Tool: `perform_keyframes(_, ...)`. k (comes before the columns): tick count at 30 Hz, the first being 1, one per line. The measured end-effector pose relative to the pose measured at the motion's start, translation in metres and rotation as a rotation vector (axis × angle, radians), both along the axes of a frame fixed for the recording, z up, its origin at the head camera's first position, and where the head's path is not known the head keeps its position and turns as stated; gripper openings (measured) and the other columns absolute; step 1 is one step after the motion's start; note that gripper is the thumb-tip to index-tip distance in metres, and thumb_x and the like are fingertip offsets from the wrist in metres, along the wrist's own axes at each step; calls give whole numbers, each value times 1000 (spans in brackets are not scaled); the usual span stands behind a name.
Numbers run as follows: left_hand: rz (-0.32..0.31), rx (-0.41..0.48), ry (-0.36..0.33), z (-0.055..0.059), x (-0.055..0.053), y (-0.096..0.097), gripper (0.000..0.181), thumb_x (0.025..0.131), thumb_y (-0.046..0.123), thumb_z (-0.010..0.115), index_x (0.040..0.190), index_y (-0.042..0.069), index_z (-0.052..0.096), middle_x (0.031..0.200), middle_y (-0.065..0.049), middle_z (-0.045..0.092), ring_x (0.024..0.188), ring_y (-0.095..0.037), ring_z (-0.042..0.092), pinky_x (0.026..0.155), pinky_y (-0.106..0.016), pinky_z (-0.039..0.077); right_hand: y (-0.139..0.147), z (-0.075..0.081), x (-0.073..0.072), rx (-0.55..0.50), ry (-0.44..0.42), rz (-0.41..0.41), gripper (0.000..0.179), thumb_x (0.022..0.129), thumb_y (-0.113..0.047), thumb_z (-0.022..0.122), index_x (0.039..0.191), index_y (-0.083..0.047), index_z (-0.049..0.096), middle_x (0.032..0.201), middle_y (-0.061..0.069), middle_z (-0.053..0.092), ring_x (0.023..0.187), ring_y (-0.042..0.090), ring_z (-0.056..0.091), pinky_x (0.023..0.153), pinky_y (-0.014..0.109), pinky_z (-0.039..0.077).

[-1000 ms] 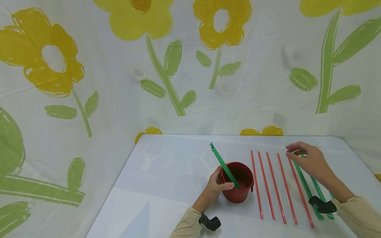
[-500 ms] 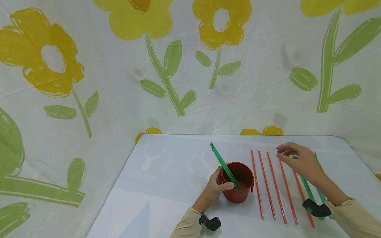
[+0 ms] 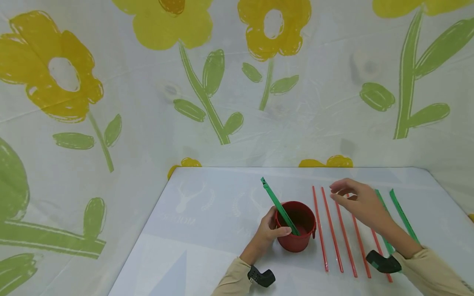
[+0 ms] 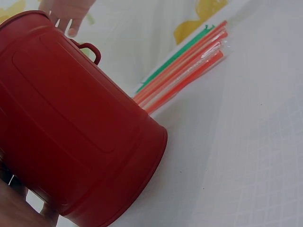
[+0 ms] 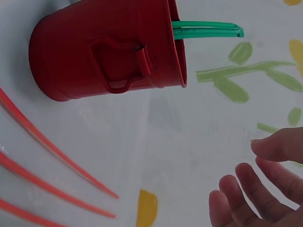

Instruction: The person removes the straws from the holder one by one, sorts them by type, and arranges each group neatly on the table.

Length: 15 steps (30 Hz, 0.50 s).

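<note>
My left hand (image 3: 264,232) grips a small red metal bucket (image 3: 296,243) standing on the table, thumb over its rim. A long green wrapped stick (image 3: 278,205) leans in the bucket, its upper end sticking out at the far left. Side loops show on the bucket (image 5: 109,56) in the right wrist view. My right hand (image 3: 359,204) hovers over the row of red straws (image 3: 332,230), fingers loosely bent and holding nothing. In the right wrist view that hand (image 5: 265,189) has its thumb and fingertips apart. Its forearm covers part of the straws.
Two more green wrapped sticks (image 3: 405,216) lie at the right of the row, partly under my right arm. Clear wrap shows on the red straws (image 4: 189,71) in the left wrist view. A flower-printed curtain (image 3: 314,102) hangs behind the white table (image 3: 207,230).
My right hand has moved left across the red straws, away from the green sticks and toward the bucket. The left hand and bucket have stayed in place.
</note>
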<state>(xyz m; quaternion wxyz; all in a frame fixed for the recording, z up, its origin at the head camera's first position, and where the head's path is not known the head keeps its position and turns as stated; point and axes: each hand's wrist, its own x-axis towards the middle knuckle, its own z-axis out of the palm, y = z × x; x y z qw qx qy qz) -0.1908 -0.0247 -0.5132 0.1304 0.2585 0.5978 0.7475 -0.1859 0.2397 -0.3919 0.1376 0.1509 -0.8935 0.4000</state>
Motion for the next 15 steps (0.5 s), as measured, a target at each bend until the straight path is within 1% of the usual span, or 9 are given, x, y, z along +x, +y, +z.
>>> perform_keyframes(5, 1, 6, -1, -1, 1, 0, 61, 84, 25, 63, 139, 16, 37, 137, -10, 45, 125, -28, 42, 92, -34, 47, -9, 0, 2, -38, 9, 26, 17, 87, -11, 67, 103, -5, 64, 92, 6, 67, 78, 2, 58, 64, 17, 50)
perform_keyframes(8, 2, 15, 3, -1, 1, 0, 61, 85, 25, 63, 139, 16, 37, 137, -11, 46, 124, -29, 41, 92, -34, 47, -15, 0, 3, -72, 13, 34, 15, 87, -10, 68, 101, -6, 64, 91, 4, 67, 78, 4, 59, 65, 16, 50)
perform_keyframes(12, -6, 6, -9, 0, 1, 0, 62, 84, 27, 63, 139, 17, 37, 137, -8, 45, 125, -27, 41, 93, -34, 47, -25, 1, 5, -80, 21, 24, 13, 86, -12, 69, 99, -9, 65, 89, 1, 67, 78, 4, 59, 67, 15, 50)
perform_keyframes(15, -3, 0, -15, 2, 1, 1, 61, 84, 26, 63, 139, 18, 37, 137, -7, 46, 124, -24, 42, 94, -34, 46, -35, 1, 6, -103, 16, 38, 13, 86, -11, 69, 99, -9, 64, 90, 1, 67, 78, 5, 59, 67, 17, 51)
